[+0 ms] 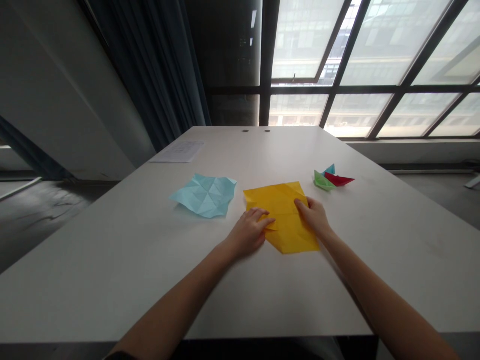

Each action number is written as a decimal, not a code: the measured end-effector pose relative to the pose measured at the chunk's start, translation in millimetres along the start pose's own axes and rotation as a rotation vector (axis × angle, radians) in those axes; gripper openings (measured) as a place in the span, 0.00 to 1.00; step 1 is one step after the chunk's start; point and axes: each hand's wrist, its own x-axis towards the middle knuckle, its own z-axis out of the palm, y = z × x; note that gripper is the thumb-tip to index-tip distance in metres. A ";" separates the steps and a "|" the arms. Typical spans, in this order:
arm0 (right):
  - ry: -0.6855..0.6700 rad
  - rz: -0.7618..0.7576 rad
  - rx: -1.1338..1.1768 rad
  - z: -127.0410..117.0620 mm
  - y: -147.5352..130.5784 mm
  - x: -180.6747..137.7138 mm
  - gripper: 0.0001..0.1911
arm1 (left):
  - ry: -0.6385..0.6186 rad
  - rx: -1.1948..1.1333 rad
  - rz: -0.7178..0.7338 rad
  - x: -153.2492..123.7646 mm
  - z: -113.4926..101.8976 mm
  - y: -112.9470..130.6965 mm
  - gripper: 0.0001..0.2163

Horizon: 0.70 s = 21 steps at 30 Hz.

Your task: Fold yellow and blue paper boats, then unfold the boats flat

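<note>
A yellow sheet of paper (pixel 283 207) lies creased on the white table (pixel 112 260), a little right of centre. My left hand (pixel 249 232) rests on the sheet's left edge with its fingers curled over a small folded corner. My right hand (pixel 314 216) presses on the sheet's right edge, fingers bent and together. Left of the yellow sheet lies a light blue creased sheet (pixel 205 194), untouched.
Three small folded paper boats (pixel 332 179), green, red and blue, sit together to the right of the yellow sheet. A white printed sheet (pixel 179 151) lies at the table's far left. Dark curtains and large windows stand behind the table.
</note>
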 end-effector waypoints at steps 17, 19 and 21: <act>-0.075 0.004 -0.663 -8.4 0.0 4.3 0.19 | -0.303 -0.372 -0.037 -2.3 -27.5 -0.3 0.04; -0.080 0.003 -0.698 -5.9 -2.0 1.0 0.19 | -0.286 -0.327 -0.038 -1.8 -27.6 1.7 0.07; -0.031 -0.058 -0.721 -4.3 -5.2 -2.6 0.20 | -0.256 -0.325 -0.087 -1.3 -26.7 2.7 0.11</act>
